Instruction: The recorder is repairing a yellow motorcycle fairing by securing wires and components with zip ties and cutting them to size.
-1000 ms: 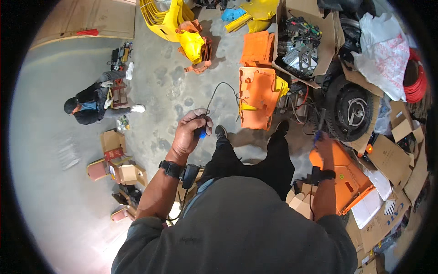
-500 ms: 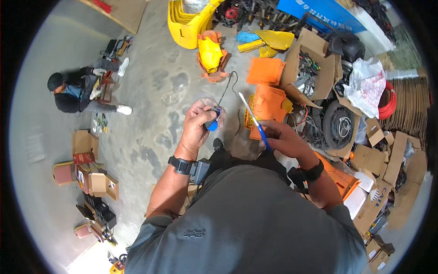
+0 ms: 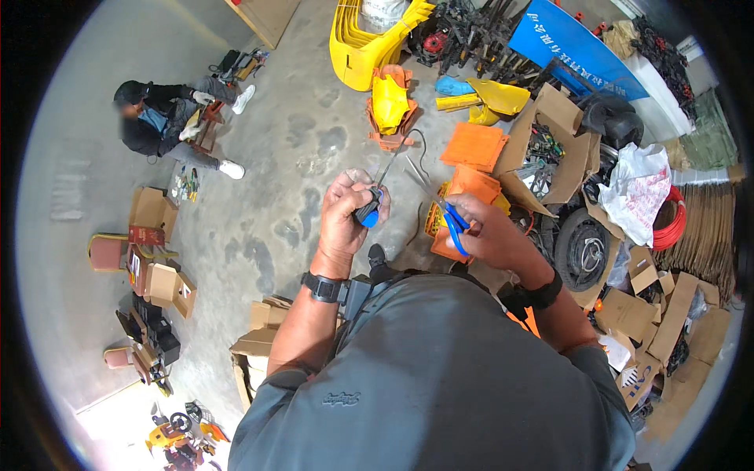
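My left hand [image 3: 342, 206] is closed around a small black-and-blue part [image 3: 367, 213] that has a thin dark cable [image 3: 412, 135] looping up from it. To its right, my right hand [image 3: 488, 234] grips blue-handled scissors [image 3: 451, 218], their metal blades slightly parted and angled up-left toward the cable. Both hands are held in front of my body, a short gap between them. In the view, orange plastic panels [image 3: 471, 145] lie on the floor just beyond the scissors.
A seated person [image 3: 153, 129] is at upper left. Cartons [image 3: 153, 216] line the left side. Yellow plastic parts [image 3: 357, 43], a box of tangled parts [image 3: 525, 157], a black wheel [image 3: 573, 243], a red hose coil [image 3: 666, 231] and stacked cardboard [image 3: 699, 235] crowd the top and right.
My right hand has risen from low at the right to beside my left, bringing the scissors into view, and their blades have parted slightly. My left hand stays on the part. The view has shifted.
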Available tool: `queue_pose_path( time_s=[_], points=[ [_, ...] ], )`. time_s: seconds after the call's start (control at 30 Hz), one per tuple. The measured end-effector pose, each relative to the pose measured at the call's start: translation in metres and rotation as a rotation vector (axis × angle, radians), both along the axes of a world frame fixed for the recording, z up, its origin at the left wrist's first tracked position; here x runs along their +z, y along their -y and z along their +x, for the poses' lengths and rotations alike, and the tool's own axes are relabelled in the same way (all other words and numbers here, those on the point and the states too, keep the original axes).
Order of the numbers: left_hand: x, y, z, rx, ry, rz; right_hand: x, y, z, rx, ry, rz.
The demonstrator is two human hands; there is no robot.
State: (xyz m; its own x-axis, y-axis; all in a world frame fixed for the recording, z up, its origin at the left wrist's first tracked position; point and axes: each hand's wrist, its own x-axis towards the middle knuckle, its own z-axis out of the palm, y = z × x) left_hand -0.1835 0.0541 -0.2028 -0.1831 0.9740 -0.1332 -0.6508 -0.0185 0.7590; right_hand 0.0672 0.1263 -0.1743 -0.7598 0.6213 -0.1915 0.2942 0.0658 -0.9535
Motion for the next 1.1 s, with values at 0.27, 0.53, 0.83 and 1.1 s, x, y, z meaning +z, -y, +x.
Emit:
queue_pose_path(
  time_s=[0.27, 0.53, 0.83, 1.1],
  points=[
    [0.007, -0.001, 0.017, -0.014, 0.069, -0.110, 0.009, 0.001, 0.001, 0.025, -0.005, 0.350],
    [0.019, 0.004, 0.029, -0.087, -0.004, -0.258, 0.025, 0.005, -0.017, 0.133, -0.014, 0.529],
    [0.021, 0.010, 0.023, -0.236, 0.004, -0.182, 0.021, 0.012, -0.020, 0.106, -0.006, 0.785],
    [0.018, 0.018, 0.026, -0.254, -0.004, -0.144, 0.011, 0.017, -0.018, 0.114, -0.022, 0.779]
  ],
)
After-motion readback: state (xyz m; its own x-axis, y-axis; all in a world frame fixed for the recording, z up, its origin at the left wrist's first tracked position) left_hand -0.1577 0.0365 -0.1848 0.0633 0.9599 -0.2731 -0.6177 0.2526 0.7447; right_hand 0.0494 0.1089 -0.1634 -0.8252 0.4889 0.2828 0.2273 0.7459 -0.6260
